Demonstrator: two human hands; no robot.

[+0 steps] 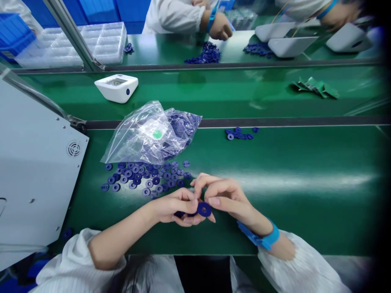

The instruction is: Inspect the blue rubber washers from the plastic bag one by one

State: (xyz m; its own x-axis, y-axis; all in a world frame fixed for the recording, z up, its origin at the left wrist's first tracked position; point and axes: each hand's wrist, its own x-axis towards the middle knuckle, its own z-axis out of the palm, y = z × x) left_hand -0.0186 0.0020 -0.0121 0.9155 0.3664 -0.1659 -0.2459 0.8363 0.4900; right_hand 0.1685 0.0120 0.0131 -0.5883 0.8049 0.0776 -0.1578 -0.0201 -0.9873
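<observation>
My left hand (175, 208) and my right hand (224, 196) meet over the green table (305, 211) near its front edge. Both pinch the same small stack of blue rings (203, 209), fingers curled round it; more blue shows inside my left fingers. A blue strap (262, 239) circles my right wrist. Just beyond my hands lies a loose scatter of blue rings (143, 179). Behind that rests a clear plastic bag (149, 134) with more blue rings in it.
A grey machine housing (33, 175) fills the left. A few blue rings (240, 134) lie by the conveyor rail. A white device (116, 87) and green pieces (317, 87) sit on the belt. Across it, another person's hand (220, 27) works over blue rings (205, 55), near clear trays (100, 40).
</observation>
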